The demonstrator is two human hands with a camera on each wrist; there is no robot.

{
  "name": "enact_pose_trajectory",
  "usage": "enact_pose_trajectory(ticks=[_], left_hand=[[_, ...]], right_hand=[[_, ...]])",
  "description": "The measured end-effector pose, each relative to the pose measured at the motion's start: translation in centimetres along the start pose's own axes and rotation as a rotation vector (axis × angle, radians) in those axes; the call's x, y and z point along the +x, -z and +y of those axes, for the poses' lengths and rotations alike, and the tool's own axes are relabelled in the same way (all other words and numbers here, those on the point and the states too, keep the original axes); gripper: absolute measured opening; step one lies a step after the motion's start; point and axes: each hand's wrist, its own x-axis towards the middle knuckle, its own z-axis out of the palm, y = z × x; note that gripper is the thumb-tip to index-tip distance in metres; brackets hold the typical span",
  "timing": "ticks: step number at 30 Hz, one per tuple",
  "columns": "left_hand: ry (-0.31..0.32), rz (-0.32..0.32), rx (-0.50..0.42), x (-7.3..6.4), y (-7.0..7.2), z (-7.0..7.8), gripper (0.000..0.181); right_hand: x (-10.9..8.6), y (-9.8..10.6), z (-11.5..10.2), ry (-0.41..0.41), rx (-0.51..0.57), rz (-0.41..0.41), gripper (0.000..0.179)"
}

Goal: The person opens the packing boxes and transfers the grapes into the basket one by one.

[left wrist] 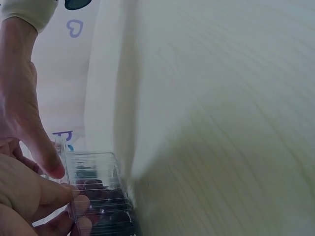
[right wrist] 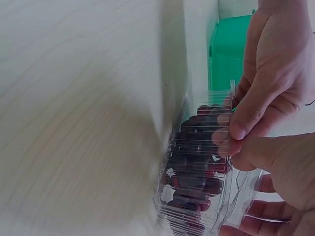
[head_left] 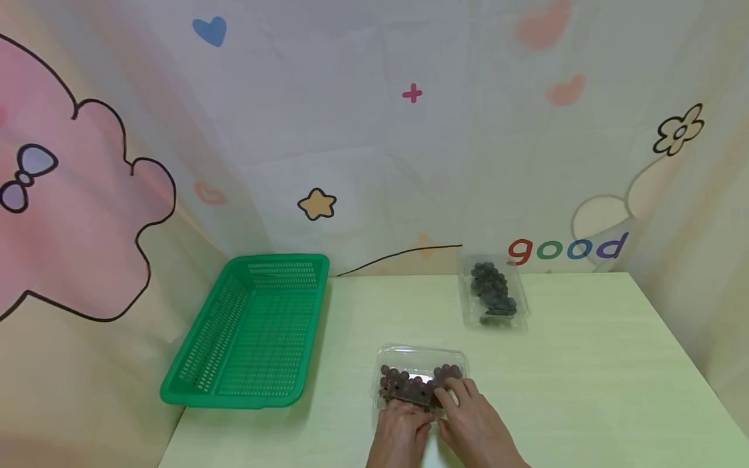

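Observation:
A clear plastic box [head_left: 418, 354] of dark grapes [head_left: 412, 390] sits near the front edge of the table. My left hand [head_left: 400, 429] pinches its near rim, thumb outside and fingertips showing through the plastic in the right wrist view. Just right of it, my right hand [head_left: 476, 422] grips the same side near the corner, its fingers reaching over the top. In the right wrist view the right hand [right wrist: 283, 172] meets the left thumb [right wrist: 239, 129] at the rim, and a clear flap [right wrist: 246, 189] tilts outward there. Both hands hide part of the front edge.
A green plastic basket [head_left: 318, 312] with perforated walls stands at the left of the pale table [head_left: 585, 377]. Another clear box [head_left: 468, 312] of dark grapes lies at the back, right of the middle. A printed curtain [head_left: 380, 162] hangs behind.

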Motion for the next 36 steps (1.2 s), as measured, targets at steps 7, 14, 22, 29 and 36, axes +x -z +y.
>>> enact_pose_trajectory(ticks=[7, 14, 22, 29, 36], left_hand=[[-0.012, 0.005, 0.002, -0.08, 0.13, -0.06, 0.01], [-0.057, 0.068, 0.021, -0.03, -0.08, -0.07, 0.009], [-0.045, 0.025, 0.005, 0.06, 0.01, -0.17, 0.006], [-0.028, -0.011, 0.031, 0.06, 0.0, -0.13, 0.006], [-0.058, 0.013, 0.056, 0.23, -0.06, -0.21, 0.008]], right_hand=[[-0.04, -0.08, 0.52, 0.058, -0.012, 0.011, 0.045], [-0.29, -0.16, 0.78, 0.114, -0.033, 0.014, 0.046], [-0.24, -0.19, 0.71, 0.123, -0.061, -0.017, 0.047], [-0.23, -0.14, 0.79, 0.142, -0.061, -0.014, 0.044], [-0.15, -0.3, 0.8, 0.157, -0.067, 0.04, 0.048]])
